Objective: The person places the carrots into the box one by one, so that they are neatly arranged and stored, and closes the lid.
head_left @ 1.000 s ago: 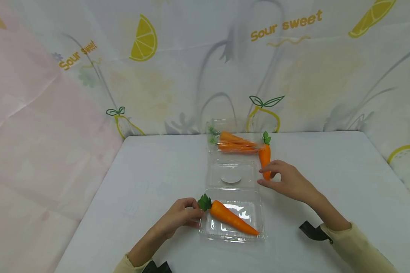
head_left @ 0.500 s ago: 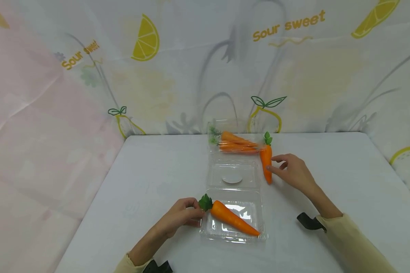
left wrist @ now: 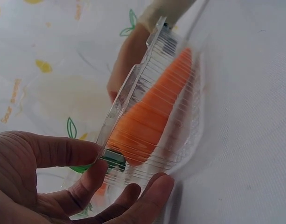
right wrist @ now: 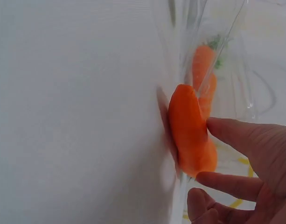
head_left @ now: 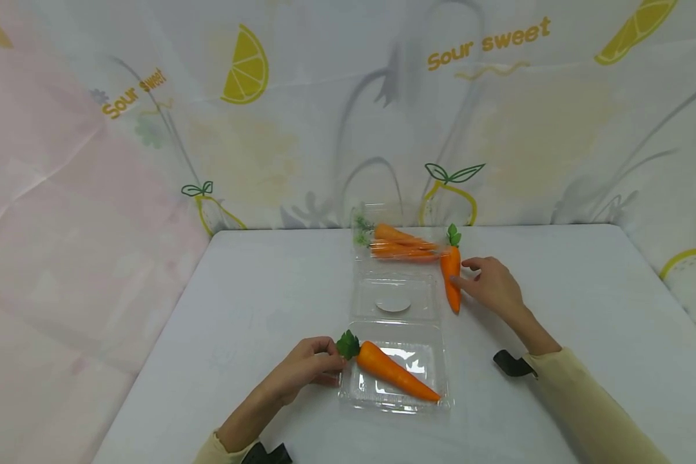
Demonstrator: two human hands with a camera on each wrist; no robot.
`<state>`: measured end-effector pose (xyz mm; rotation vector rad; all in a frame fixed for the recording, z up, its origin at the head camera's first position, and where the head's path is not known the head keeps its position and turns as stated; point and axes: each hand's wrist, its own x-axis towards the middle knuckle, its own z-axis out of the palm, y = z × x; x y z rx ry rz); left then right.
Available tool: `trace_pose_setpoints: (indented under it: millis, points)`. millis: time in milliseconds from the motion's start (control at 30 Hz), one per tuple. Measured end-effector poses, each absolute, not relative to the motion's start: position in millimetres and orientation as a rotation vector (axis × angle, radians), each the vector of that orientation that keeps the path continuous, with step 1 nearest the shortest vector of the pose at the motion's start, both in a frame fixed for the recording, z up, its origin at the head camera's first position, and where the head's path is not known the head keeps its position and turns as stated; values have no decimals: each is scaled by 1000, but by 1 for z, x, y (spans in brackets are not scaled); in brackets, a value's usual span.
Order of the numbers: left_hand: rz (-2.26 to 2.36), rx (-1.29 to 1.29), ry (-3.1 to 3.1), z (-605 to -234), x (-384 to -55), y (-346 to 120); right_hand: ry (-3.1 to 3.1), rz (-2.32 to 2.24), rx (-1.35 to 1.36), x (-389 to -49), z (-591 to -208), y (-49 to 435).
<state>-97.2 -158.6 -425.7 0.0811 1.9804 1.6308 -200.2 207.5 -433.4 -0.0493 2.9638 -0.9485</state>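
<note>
A clear plastic clamshell box [head_left: 437,351] lies unfolded on the table with an orange carrot [head_left: 391,370] in its near half, green leaves at the left rim. My left hand [head_left: 301,367] pinches that rim between thumb and forefinger, right by the leaves; its other fingers [left wrist: 156,189] rest along the ribbed side wall. Another carrot [head_left: 450,280] lies right of the box's raised-tab half, leaves pointing away from me. At its right side is my right hand [head_left: 493,283], the thumb tip touching the carrot [right wrist: 189,126] and the forefinger close to its end, fingers spread rather than curled round it.
At the table's back edge stands a second clear plastic box [head_left: 363,253] with several carrots [head_left: 403,248] inside. The white table [head_left: 255,290] ends against a hanging cloth [head_left: 325,129] printed with lemons. Black straps [head_left: 512,364] sit at both wrists.
My right hand has drawn back from above the right carrot's tip to its right side, and then slightly farther from me along it. The left hand stays put on the box.
</note>
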Motion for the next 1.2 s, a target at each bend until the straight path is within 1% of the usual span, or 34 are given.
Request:
trace_pose_setpoints:
  millis: [200,400,800,1200]
  points:
    - [1632,79,1980,-424,-97,-159,2922,-860,34,-205,-437,202]
    - [1632,91,1978,-425,-97,-159,2912,-811,30,-208,-439,201]
    - [1630,91,1976,-425,-97,-159,2899,-888,15,-204,-436,204]
    - [1625,99,1981,-424,-97,-160,2856,-952,109,-196,-431,212]
